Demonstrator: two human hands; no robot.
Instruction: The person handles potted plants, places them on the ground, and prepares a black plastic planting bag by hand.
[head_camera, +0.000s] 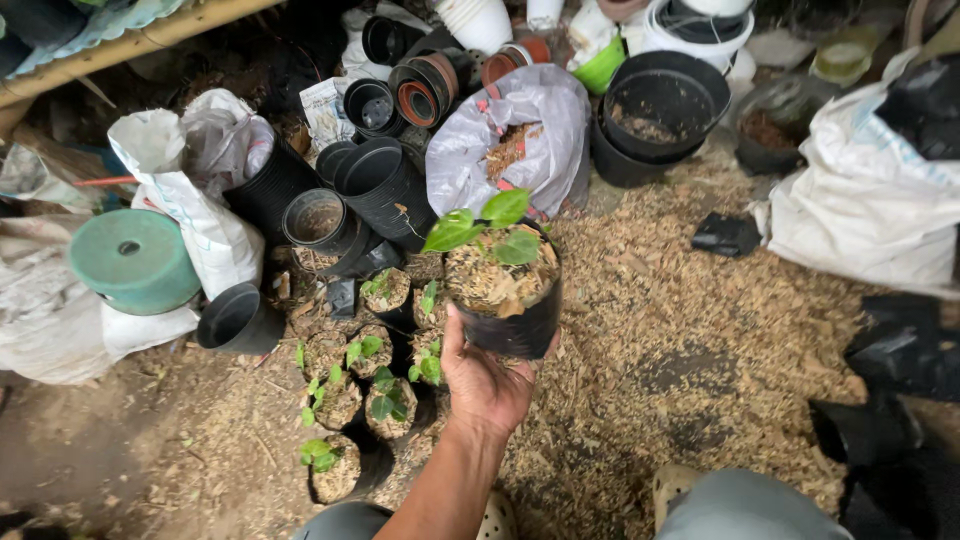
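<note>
Left hand: the left hand (487, 385) is reaching out from the bottom edge and closing around the lower near side of a black grow bag (505, 300), thumb lying up its left wall, fingertips curling round the right.
Right hand: it is not showing anywhere in the view.
Where the bag is: it is being held in the air near the middle of the view, upright or nearly so, filled with coarse husk mix and carrying a small seedling (490, 225) with broad green leaves.
Step in hand: by the look of it, the filled bag is being carried or held up for a look, resting in one hand alone.
What a further move calls for: the bag is looking soft-walled and top-heavy, so it is probably needing support from beneath and a level hold so that the mix is not spilling.
At 8 o'clock of the bag: a cluster of smaller seedling bags (365, 400) is standing packed close together on the ground, just beside the wrist.
At 9 o'clock: an empty black pot (238, 318) is lying on its side, and beyond it a green upturned pot (133, 260) is sitting on white sacks.
At 11 o'clock: stacked black pots (385, 185) are lying tipped over.
At 12 o'clock: a grey plastic bag (520, 135) is gaping open, showing brown husk.
At 1 o'clock: a big black tub (665, 100) is holding some soil.
At 3 o'clock: a white sack (870, 200) and a flat black bag (727, 233) are lying on the husk-strewn ground (680, 330).
In the way: the cluster's leaves are crowding the space left of the hand.
</note>
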